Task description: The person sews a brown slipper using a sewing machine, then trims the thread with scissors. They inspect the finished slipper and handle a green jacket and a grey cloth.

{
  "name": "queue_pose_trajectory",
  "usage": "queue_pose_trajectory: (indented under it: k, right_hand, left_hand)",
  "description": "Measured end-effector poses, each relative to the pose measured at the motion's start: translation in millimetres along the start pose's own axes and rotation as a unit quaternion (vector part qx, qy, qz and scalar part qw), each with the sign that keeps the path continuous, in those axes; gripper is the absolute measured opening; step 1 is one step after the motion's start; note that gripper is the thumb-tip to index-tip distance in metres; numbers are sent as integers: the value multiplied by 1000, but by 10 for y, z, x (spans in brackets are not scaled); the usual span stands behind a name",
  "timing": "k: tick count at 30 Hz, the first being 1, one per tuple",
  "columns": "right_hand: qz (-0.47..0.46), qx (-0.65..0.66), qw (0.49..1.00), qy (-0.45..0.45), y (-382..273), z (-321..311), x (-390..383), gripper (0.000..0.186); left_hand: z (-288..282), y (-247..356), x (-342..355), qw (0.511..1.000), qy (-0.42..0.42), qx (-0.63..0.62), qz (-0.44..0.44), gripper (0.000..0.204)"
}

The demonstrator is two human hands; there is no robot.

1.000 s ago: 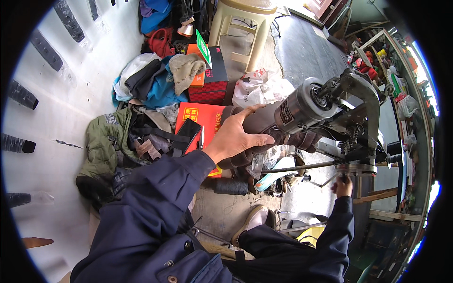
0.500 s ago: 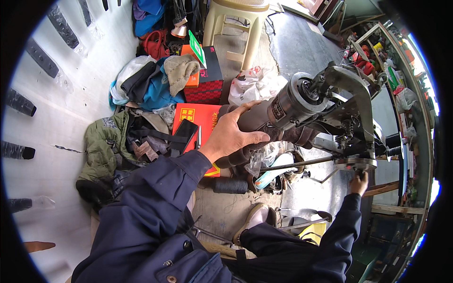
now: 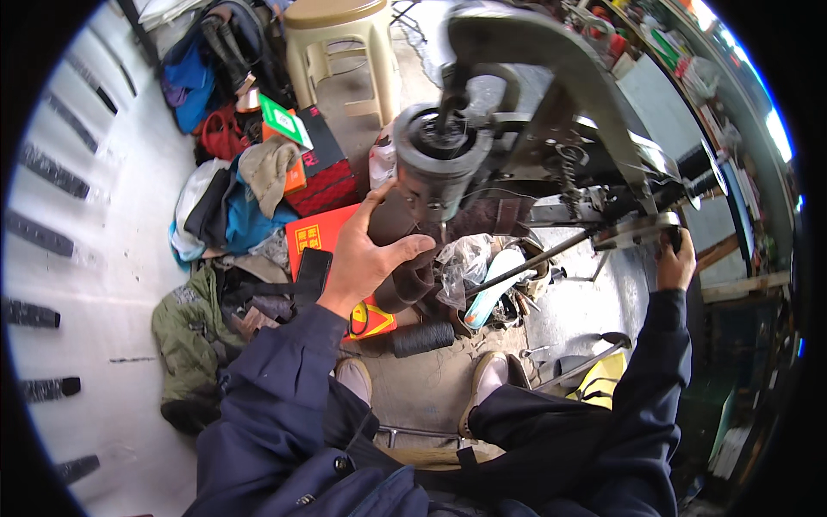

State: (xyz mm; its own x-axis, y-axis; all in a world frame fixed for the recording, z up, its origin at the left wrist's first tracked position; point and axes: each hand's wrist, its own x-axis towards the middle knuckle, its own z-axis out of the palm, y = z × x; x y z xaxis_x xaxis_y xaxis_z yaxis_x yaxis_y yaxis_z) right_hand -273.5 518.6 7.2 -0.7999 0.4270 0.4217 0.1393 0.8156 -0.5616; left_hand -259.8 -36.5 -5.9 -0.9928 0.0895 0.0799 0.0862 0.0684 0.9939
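In front of me stands a dark metal hand-cranked sewing machine (image 3: 551, 60), its round head over a dark brown leather piece (image 3: 392, 219). The leather lies folded around the machine's lower arm; its full shape is hidden. My left hand (image 3: 362, 254) grips the leather at its left side, thumb on the near side and fingers beyond. At the machine's right, my right hand (image 3: 676, 263) is closed around the crank handle (image 3: 674, 226) on the rim of a metal wheel (image 3: 629, 231).
A black thread spool (image 3: 423, 339) lies below the machine beside a red box (image 3: 320, 231). Clothes (image 3: 194, 323) are heaped at left. A cream stool (image 3: 338, 39) stands at the back. Cluttered shelves (image 3: 724, 129) run along the right; a light-blue insole (image 3: 495, 289) lies underneath the machine.
The view has shifted, so the machine appears larger and further left. My left hand stays on the leather. My right hand has moved with the crank handle around the wheel's rim.
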Motion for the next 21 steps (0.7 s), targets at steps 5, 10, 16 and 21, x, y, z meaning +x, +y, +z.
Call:
queue_pose_trajectory:
  k: [5, 10, 16, 21]
  right_hand:
    - [119, 18, 991, -64, 445, 518, -283, 19]
    - [217, 162, 899, -344, -219, 742, -780, 24]
    - [258, 485, 812, -197, -873, 33, -456, 35]
    - [293, 646, 697, -111, -1003, -26, -409, 48]
  left_hand:
    - [5, 22, 3, 1000, -1, 4, 16, 77]
    - [-6, 20, -1, 1000, -15, -17, 4, 82]
    - [11, -18, 1, 999, 8, -16, -35, 99]
    - [6, 49, 7, 1000, -4, -10, -11, 86]
